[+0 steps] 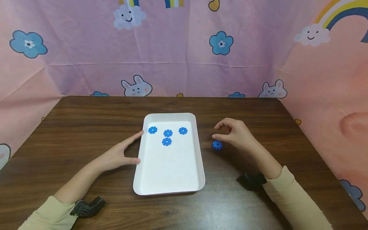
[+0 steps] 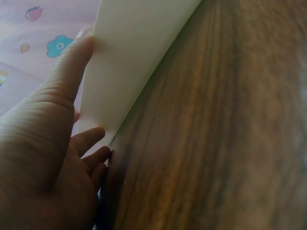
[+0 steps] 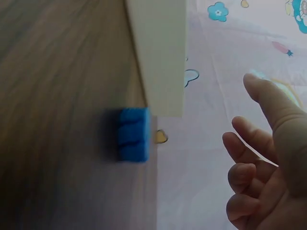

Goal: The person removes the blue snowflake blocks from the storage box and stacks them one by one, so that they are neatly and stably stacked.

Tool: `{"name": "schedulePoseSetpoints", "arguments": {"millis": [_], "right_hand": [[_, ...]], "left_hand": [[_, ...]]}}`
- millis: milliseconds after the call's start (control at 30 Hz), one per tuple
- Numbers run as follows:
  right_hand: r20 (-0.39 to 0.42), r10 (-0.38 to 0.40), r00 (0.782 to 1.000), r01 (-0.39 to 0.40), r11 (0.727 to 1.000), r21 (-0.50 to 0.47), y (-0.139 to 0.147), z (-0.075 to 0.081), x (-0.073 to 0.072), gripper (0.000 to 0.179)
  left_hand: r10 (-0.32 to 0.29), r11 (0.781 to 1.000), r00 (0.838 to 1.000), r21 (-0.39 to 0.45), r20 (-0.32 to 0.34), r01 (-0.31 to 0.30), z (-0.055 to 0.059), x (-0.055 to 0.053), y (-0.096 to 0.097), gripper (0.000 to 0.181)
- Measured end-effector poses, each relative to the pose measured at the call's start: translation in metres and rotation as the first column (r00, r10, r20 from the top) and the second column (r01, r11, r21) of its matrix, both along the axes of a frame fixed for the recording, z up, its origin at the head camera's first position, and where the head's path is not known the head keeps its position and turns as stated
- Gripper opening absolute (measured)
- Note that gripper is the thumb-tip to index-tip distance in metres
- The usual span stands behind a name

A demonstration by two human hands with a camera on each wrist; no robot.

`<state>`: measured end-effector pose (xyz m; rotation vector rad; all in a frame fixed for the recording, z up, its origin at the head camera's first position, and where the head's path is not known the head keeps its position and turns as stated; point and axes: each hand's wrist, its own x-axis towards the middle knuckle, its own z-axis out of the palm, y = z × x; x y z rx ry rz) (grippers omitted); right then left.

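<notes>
A white tray [image 1: 169, 172] stands on the wooden table, with several flat blue notched discs [image 1: 166, 141] lying in its far half. My left hand [image 1: 115, 156] touches the tray's left side, thumb and fingers spread along the wall. In the left wrist view the thumb [image 2: 72, 72] lies against the white wall. To the right of the tray, a short blue stack of notched discs [image 1: 217, 145] sits on the table; the right wrist view shows dark gaps across the stack [image 3: 134, 135]. Just above and beside it hovers my right hand [image 1: 237, 134], fingers bent loosely, holding nothing.
The dark wooden table [image 1: 100, 118] reaches back to a pink and purple patterned cloth [image 1: 172, 41]. Each wrist bears a black device; one, the left device [image 1: 87, 207], shows clearly below the left hand.
</notes>
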<state>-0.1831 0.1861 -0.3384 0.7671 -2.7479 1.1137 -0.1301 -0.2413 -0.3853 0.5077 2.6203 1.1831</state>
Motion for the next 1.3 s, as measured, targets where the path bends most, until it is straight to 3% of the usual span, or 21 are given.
{"name": "schedulePoseSetpoints", "arguments": {"millis": [500,1067,1300], "right_hand": [[-0.106,0.141,0.984,-0.152,0.982,-0.109,-0.041,0.025,0.002,0.028],[-0.064,0.214,0.975,-0.218,0.973,-0.078,-0.102,0.049,-0.006,0.038],[-0.001,0.213,0.977,-0.213,0.976,-0.046,-0.126,0.048,-0.016,0.038]], "left_hand": [[0.0,1.0,1.0,0.004,0.009,0.0,0.001,0.001,0.001,0.096],[-0.004,1.0,1.0,-0.001,-0.003,0.004,-0.002,0.0,-0.001,0.096],[0.001,1.0,1.0,-0.009,0.001,-0.001,-0.001,0.001,-0.001,0.096]]}}
